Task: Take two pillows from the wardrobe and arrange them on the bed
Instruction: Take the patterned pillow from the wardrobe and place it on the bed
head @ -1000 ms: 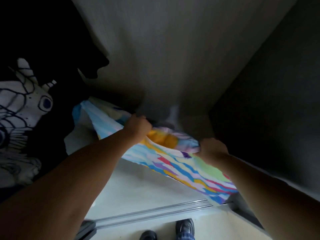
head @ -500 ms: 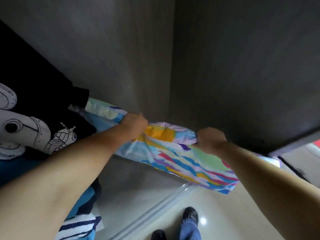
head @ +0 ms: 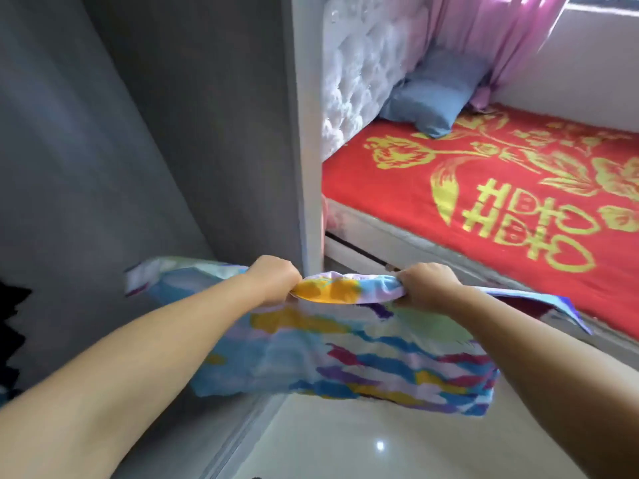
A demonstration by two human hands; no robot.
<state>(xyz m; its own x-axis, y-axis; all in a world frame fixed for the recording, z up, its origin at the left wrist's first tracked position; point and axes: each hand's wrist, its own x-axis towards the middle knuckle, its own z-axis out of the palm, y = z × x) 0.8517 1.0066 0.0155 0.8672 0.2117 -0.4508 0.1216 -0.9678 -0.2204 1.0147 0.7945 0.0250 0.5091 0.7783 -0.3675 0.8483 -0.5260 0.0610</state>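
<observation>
I hold a multicoloured striped pillow (head: 345, 357) in the air in front of me, outside the wardrobe (head: 193, 140). My left hand (head: 273, 280) is shut on its top edge. My right hand (head: 427, 285) grips the same edge further right. The pillow hangs down between my forearms. The bed (head: 449, 188) with a red and gold cover lies to the right. A blue pillow (head: 435, 98) leans at its head against the tufted white headboard (head: 356, 74).
The wardrobe's white side panel (head: 306, 133) stands between me and the bed. Pink curtains (head: 494, 36) hang behind the blue pillow. Dark clothing (head: 10, 326) shows at the far left edge. Glossy pale floor (head: 363, 440) lies below.
The view has swung right from the wardrobe interior to the bed. The striped pillow has come out of the wardrobe, both hands still gripping its top edge.
</observation>
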